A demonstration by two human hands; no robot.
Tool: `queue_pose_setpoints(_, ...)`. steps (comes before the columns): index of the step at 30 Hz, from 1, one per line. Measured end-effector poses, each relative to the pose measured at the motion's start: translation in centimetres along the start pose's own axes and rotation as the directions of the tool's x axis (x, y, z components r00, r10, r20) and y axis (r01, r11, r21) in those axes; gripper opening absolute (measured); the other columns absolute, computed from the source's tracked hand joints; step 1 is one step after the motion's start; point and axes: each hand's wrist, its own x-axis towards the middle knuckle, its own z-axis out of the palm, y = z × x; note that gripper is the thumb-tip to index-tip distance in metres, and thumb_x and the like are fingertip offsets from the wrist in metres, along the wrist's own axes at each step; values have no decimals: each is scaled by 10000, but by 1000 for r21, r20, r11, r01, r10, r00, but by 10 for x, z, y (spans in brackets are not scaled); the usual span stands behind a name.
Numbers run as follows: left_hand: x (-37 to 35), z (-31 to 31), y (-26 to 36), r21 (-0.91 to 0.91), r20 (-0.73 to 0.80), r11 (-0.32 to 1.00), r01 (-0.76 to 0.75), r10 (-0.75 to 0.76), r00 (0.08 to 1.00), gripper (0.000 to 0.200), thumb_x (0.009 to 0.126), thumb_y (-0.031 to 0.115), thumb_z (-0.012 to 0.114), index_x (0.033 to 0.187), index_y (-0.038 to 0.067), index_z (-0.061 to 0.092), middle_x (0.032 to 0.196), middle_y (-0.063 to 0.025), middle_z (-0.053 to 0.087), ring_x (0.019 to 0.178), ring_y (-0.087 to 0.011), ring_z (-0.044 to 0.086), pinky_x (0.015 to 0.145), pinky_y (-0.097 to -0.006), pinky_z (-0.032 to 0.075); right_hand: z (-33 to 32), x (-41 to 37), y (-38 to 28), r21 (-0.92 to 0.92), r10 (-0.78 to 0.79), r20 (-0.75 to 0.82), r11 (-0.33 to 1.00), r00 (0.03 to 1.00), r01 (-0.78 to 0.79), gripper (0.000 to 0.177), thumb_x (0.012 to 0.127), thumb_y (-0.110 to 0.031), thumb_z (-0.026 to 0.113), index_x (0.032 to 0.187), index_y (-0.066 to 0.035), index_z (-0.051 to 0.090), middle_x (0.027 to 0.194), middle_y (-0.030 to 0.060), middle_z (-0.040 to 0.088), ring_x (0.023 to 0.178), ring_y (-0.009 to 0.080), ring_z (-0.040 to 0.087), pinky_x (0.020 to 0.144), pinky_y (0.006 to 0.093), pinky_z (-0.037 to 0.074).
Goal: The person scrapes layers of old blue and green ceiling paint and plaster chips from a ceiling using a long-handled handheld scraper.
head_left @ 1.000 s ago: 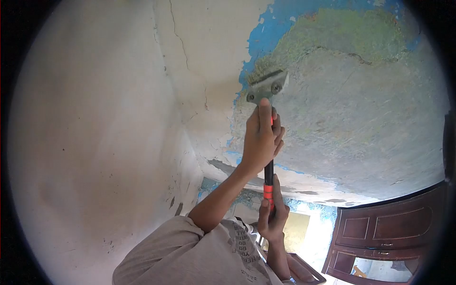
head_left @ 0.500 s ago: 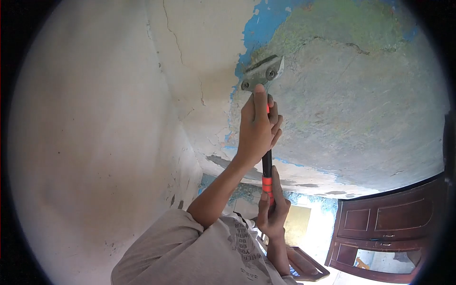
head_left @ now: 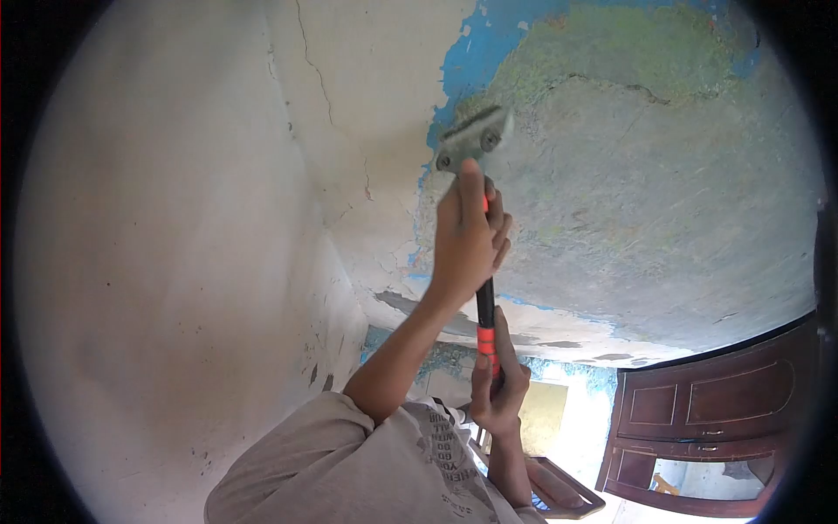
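A scraper [head_left: 472, 140] with a wide metal blade head, two bolts and a black-and-red handle is held up against the wall. Its blade lies near the ragged edge of blue paint [head_left: 476, 61], slightly blurred. My left hand [head_left: 467, 236] wraps the upper handle just below the head, the thumb stretched up onto the metal. Lower down, my right hand [head_left: 501, 389] grips the handle by its red band, with the index finger along the shaft. Bare grey-green plaster [head_left: 628, 192] spreads to the right of the blade.
Cream-painted wall [head_left: 367, 79] with thin cracks adjoins a stained wall [head_left: 166, 262] at left. A dark wooden cabinet [head_left: 733, 397] stands at lower right. Behind my right forearm is a brown-framed object [head_left: 572, 489], and a bright opening shows beyond.
The whole view has shifted a little, with the scraper and wall appearing slightly lower and further left. Both hands keep their grip; the blade has barely moved against the wall.
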Motion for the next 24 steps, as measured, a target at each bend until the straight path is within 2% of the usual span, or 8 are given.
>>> queue_pose_setpoints(4,0,1,4,21,-19,1000,-15,16,1000,510,1037,596,381,852,123,429,581,55,306,408,-38,261,328,-215,201,-1,1,-2,44,89,11,995,996,-89,569,976,-114,473,1497,86,366,647,5,559,545,37,459,497,232,360)
queue_pose_setpoints(7,0,1,-7,38,13,998,-40,40,999,517,1036,599,381,844,122,425,577,57,308,404,-39,253,325,-216,196,-1,-7,16,10,-17,-40,1000,999,18,578,969,-111,480,1500,83,362,632,1,551,541,37,460,499,226,358)
queue_pose_setpoints(11,4,1,9,42,-6,999,-31,31,1000,524,1027,614,389,836,127,416,578,56,308,411,-39,256,327,-216,198,0,4,2,40,26,11,999,1000,-26,565,981,-128,468,1499,76,372,615,0,554,533,40,459,514,225,380)
queue_pose_setpoints(14,2,3,4,39,-37,998,-43,45,998,519,1027,610,394,834,129,415,570,58,297,398,-40,244,321,-220,192,-1,4,8,70,34,-18,997,999,-32,542,949,-59,511,1474,50,437,615,40,593,510,64,537,501,242,435)
queue_pose_setpoints(17,2,2,-8,57,-13,996,-73,74,997,518,1027,608,399,837,127,421,564,58,294,392,-41,238,320,-219,188,0,-3,17,86,53,-44,995,998,-49,574,957,-127,485,1490,69,396,581,-12,514,519,43,449,503,223,352)
queue_pose_setpoints(20,5,2,4,61,-18,996,-66,67,998,515,1027,606,401,841,126,424,570,54,299,403,-41,258,329,-215,197,0,6,12,1,-10,-11,1000,1000,10,575,966,-149,499,1487,72,398,602,-4,525,518,48,451,502,228,355)
queue_pose_setpoints(24,4,0,1,51,-25,997,-65,66,998,526,1022,617,399,845,123,436,576,55,311,404,-38,269,317,-217,195,-1,5,7,32,7,-24,999,1000,-6,556,958,-108,508,1477,69,416,615,23,558,517,54,483,501,232,383)
